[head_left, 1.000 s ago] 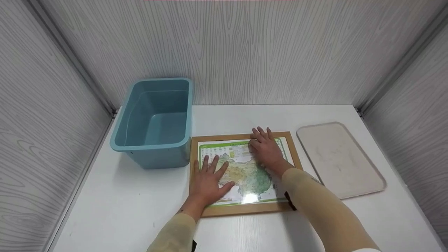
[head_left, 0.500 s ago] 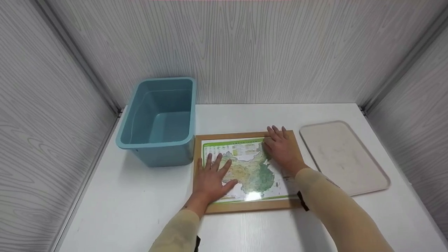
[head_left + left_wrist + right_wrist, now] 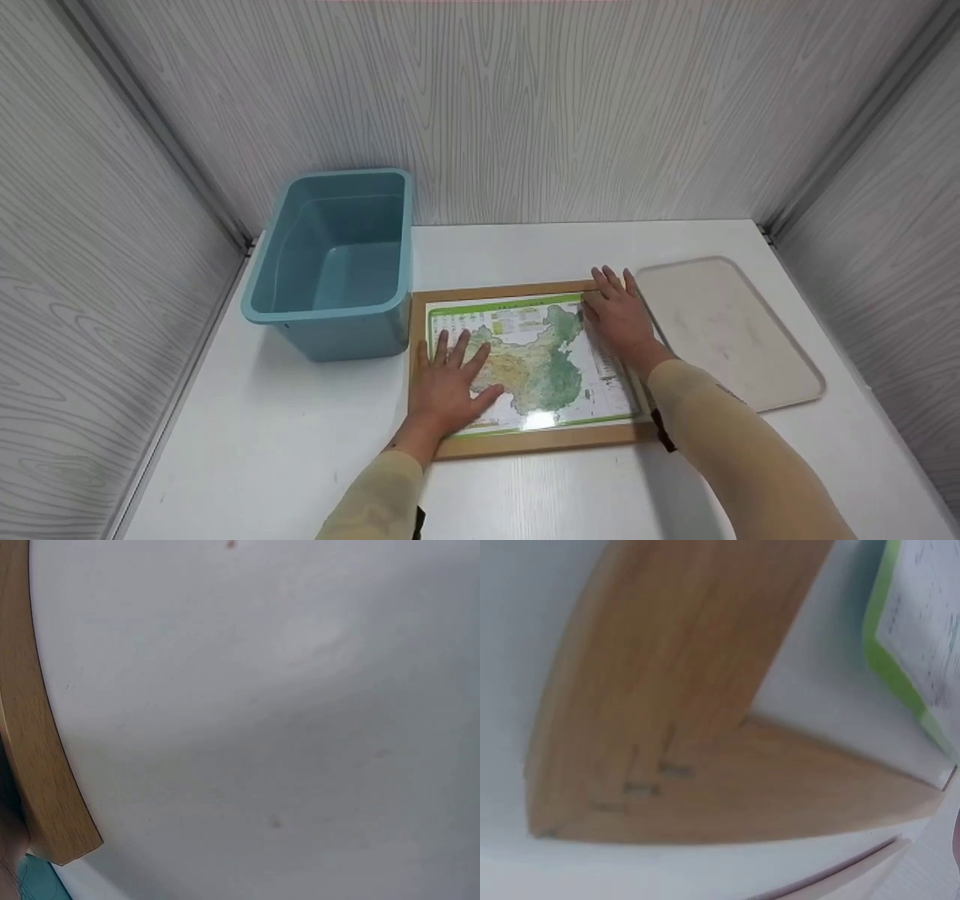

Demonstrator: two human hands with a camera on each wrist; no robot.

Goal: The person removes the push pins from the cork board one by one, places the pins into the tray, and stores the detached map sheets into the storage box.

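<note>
Head view shows both hands flat, fingers straight, on a framed map (image 3: 529, 360) lying on the white table (image 3: 300, 450). Left hand (image 3: 448, 384) presses its left side; right hand (image 3: 621, 315) rests on its far right corner, beside a pale tray (image 3: 727, 330). A blue tub (image 3: 334, 259) stands left.

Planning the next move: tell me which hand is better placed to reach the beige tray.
Probably the right hand: it lies flat on the framed map's right edge, beside the beige tray. The left hand rests on the map's left side, nearer the blue bin.
</note>
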